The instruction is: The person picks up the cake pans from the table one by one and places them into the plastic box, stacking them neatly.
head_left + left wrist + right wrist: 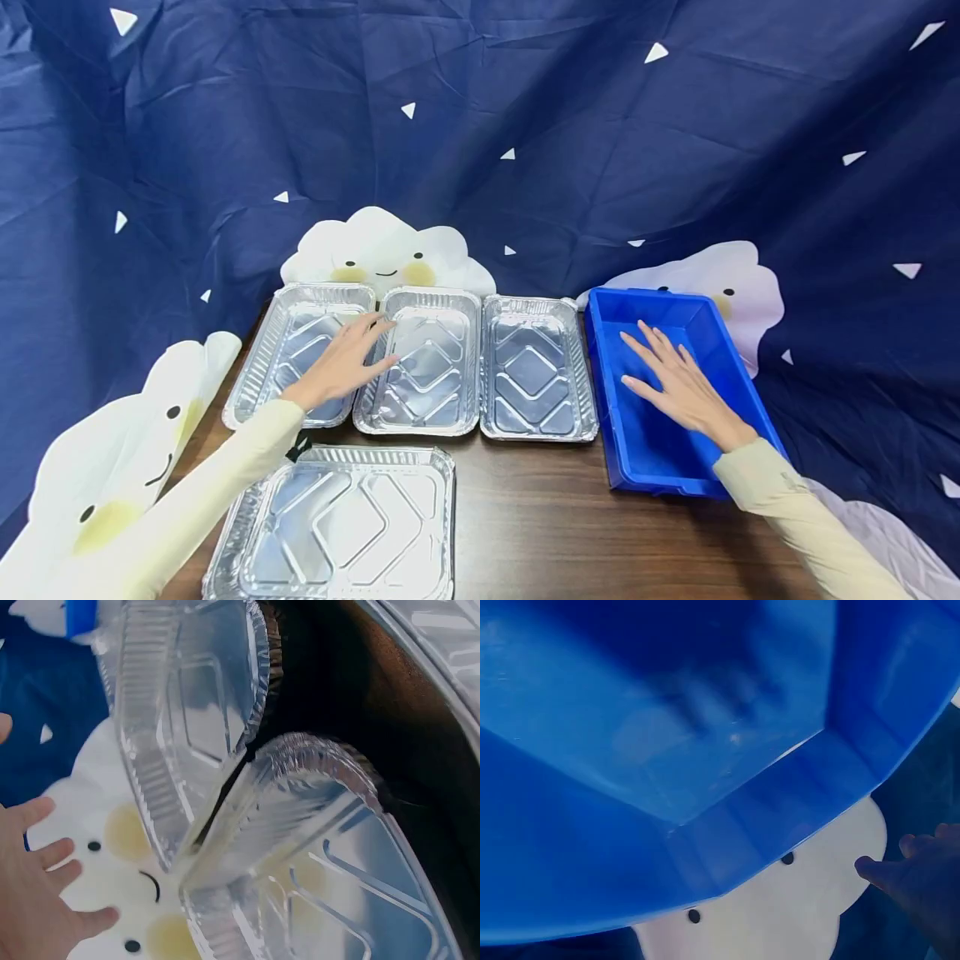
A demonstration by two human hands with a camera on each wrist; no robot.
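Note:
My left hand, fingers spread, hovers over the gap between the far-left foil tray and the middle foil tray. Nothing is in its grasp. In the left wrist view the same hand shows at the left edge with its fingers apart. Over on the right, my right hand is held above the blue plastic bin, palm down and fingers extended, holding nothing. The right wrist view shows the bare floor of the bin with the hand's shadow on it.
A third foil tray stands beside the bin's left wall. Nearer me on the left lies a larger foil tray. All rest on a brown wooden table. Behind hangs a dark blue cloth printed with clouds and white triangles.

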